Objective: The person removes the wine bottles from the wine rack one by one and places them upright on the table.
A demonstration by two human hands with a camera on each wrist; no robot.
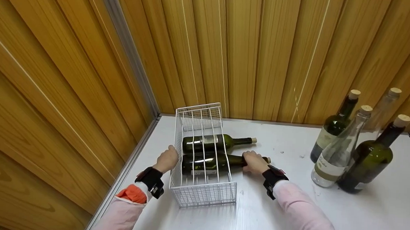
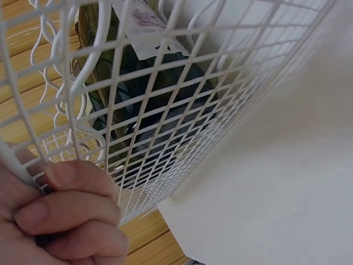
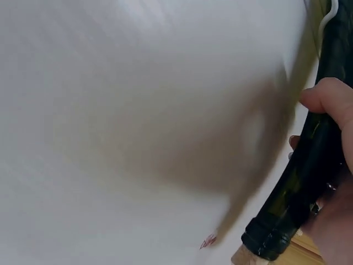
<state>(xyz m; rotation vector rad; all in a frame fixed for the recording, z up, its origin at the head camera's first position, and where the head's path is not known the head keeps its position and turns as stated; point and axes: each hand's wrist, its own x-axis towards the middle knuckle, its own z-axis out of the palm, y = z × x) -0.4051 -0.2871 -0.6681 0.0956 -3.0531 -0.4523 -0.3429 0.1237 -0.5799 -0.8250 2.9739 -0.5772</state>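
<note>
A white wire basket (image 1: 205, 194) with wavy bars across it stands on the table, two dark green wine bottles lying in it with their necks out to the right. My left hand (image 1: 167, 159) grips the basket's left side; the left wrist view shows the fingers (image 2: 83, 210) curled over the wire mesh. My right hand (image 1: 255, 162) grips the neck of the nearer wine bottle (image 1: 203, 160), and its cork (image 3: 248, 257) pokes out past the hand in the right wrist view. The farther wine bottle (image 1: 228, 141) lies behind it, cork end to the right, untouched.
At the table's right stand several corked bottles: a green labelled one (image 1: 332, 129), a clear labelled one (image 1: 338, 155), a dark green one (image 1: 372, 160) and a clear one (image 1: 381, 109) behind. Wood-panelled walls (image 1: 263, 55) close off the back and left of the white table (image 1: 273, 214).
</note>
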